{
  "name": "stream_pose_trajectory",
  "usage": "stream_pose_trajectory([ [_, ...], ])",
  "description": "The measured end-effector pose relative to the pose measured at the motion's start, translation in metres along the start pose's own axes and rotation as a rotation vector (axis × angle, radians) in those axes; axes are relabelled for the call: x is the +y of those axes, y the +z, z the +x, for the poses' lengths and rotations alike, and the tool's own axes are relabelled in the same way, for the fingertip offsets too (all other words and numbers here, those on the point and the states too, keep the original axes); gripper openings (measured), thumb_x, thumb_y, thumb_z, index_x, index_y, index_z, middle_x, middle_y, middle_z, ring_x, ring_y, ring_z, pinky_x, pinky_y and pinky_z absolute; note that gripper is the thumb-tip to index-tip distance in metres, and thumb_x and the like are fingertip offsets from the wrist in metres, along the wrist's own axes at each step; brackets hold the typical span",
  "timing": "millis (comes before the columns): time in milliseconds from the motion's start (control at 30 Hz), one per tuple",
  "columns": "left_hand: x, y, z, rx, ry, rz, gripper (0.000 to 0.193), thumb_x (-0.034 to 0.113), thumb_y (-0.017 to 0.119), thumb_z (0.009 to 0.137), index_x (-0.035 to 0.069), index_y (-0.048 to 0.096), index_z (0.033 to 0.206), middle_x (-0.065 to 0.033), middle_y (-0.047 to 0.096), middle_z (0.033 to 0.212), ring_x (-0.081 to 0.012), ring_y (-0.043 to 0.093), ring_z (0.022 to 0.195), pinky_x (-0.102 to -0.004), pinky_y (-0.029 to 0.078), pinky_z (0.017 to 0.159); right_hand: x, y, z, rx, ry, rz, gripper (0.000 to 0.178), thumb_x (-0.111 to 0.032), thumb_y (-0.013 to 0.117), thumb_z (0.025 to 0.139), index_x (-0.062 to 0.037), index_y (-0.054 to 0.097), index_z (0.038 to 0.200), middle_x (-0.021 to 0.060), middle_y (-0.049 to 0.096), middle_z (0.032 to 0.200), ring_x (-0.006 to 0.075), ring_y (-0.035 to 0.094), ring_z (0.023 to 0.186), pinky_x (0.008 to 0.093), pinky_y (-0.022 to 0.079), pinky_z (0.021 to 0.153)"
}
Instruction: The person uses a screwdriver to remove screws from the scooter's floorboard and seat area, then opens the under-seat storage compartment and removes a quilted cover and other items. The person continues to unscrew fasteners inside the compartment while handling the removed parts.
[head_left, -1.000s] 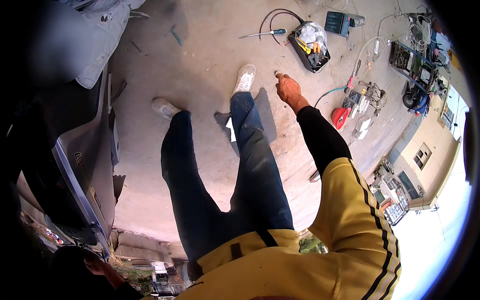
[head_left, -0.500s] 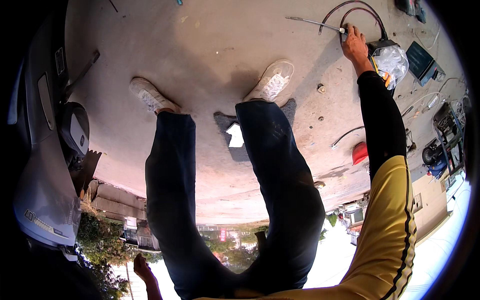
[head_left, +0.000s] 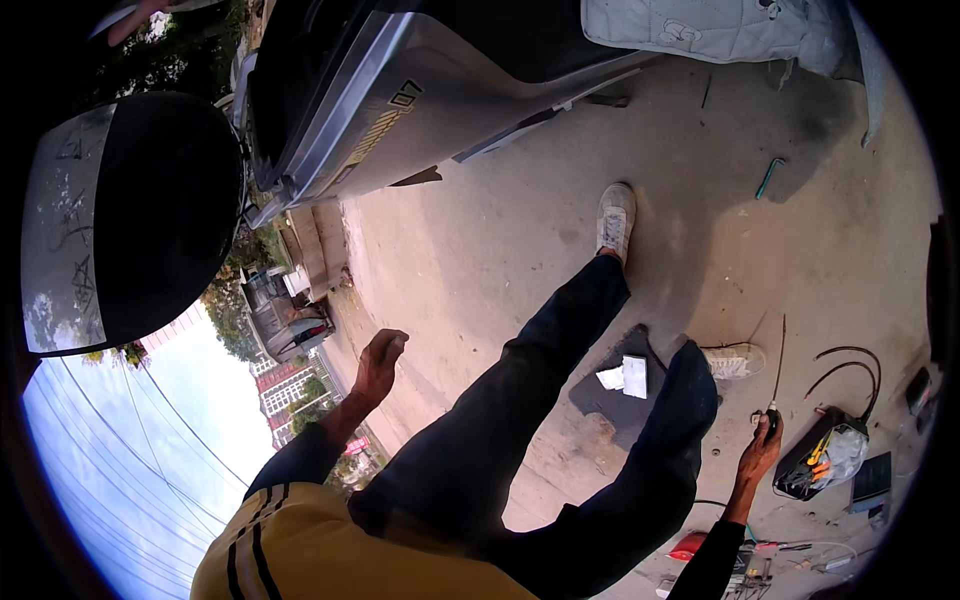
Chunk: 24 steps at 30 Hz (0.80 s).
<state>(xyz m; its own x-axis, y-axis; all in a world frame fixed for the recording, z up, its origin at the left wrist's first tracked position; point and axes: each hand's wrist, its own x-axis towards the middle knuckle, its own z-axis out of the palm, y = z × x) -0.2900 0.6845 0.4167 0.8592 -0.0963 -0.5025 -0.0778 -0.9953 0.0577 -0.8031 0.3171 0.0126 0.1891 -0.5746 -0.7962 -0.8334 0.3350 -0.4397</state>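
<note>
My right hand is closed round the dark handle of a long thin-shafted screwdriver. Its shaft points away from me, over the concrete beside my shoe. Just right of that hand lies a black tool bag, holding clear plastic and orange and yellow handled tools. A dark looped cable comes out of the bag. My left hand hangs in the air left of my leg, fingers loosely curled, with nothing visible in them.
A silver-grey vehicle body stands along the top left, with a large mirror beside it. A grey quilted cover hangs above. On the ground lie a teal L-shaped tool, a dark mat with a white box, and a red object.
My view has swung left toward the vehicle, and I have turned. The screwdriver remains in my right hand, its shaft now pointing away from me. My left hand is raised further into view.
</note>
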Motion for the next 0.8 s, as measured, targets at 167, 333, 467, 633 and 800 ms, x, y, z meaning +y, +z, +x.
stream_pose_trajectory([
  [167, 0.042, -0.023, 0.022, 0.161, 0.039, -0.339, 0.023, 0.022, 0.045, 0.113, 0.002, 0.056, 0.114, -0.0083, 0.059, 0.097, -0.0187, 0.055, 0.092, -0.0331, 0.048, 0.087, -0.223, -0.044, -0.153, -0.117, -0.351, 0.047, 0.047, -0.027, 0.061, 0.109, 0.0035, 0.059, 0.145, 0.0192, 0.067, 0.121, 0.0268, 0.063, 0.108, 0.0379, 0.050, 0.094],
  [333, 0.057, -0.095, 0.097, 0.389, 0.407, -0.593, 0.019, -0.003, 0.036, 0.104, 0.003, 0.054, 0.107, -0.0062, 0.057, 0.098, -0.0143, 0.051, 0.088, -0.0264, 0.045, 0.083, -0.427, -0.102, -0.243, -0.132, -0.767, -0.084, 0.050, -0.027, 0.070, 0.104, 0.0051, 0.061, 0.141, 0.0141, 0.063, 0.122, 0.0245, 0.058, 0.106, 0.0359, 0.046, 0.096],
  [467, 0.072, -0.173, 0.180, 0.598, 0.594, -0.681, 0.019, -0.005, 0.040, 0.099, 0.001, 0.058, 0.096, -0.0061, 0.056, 0.089, -0.0141, 0.051, 0.081, -0.0268, 0.046, 0.078, -0.589, -0.107, -0.282, -0.114, -1.075, -0.036, 0.040, -0.009, 0.072, 0.097, 0.0049, 0.065, 0.134, 0.0239, 0.059, 0.134, 0.0315, 0.060, 0.114, 0.0383, 0.051, 0.094],
  [633, 0.077, -0.231, 0.188, 0.541, 0.368, -0.707, 0.019, 0.000, 0.041, 0.100, -0.001, 0.060, 0.098, -0.0078, 0.059, 0.089, -0.0159, 0.053, 0.082, -0.0290, 0.047, 0.079, -0.774, -0.046, -0.318, -0.040, -1.487, -0.201, 0.040, -0.004, 0.080, 0.092, -0.0001, 0.068, 0.130, 0.0230, 0.064, 0.134, 0.0320, 0.066, 0.116, 0.0404, 0.056, 0.096],
  [800, 0.086, -0.276, 0.234, 0.628, 0.419, -0.713, 0.020, 0.010, 0.048, 0.106, 0.003, 0.066, 0.109, -0.0101, 0.067, 0.097, -0.0196, 0.062, 0.083, -0.0333, 0.051, 0.080, -0.899, 0.038, -0.356, -0.149, -1.739, -0.332, 0.031, 0.002, 0.080, 0.089, -0.0033, 0.069, 0.117, 0.0145, 0.070, 0.121, 0.0248, 0.069, 0.109, 0.0323, 0.057, 0.091],
])
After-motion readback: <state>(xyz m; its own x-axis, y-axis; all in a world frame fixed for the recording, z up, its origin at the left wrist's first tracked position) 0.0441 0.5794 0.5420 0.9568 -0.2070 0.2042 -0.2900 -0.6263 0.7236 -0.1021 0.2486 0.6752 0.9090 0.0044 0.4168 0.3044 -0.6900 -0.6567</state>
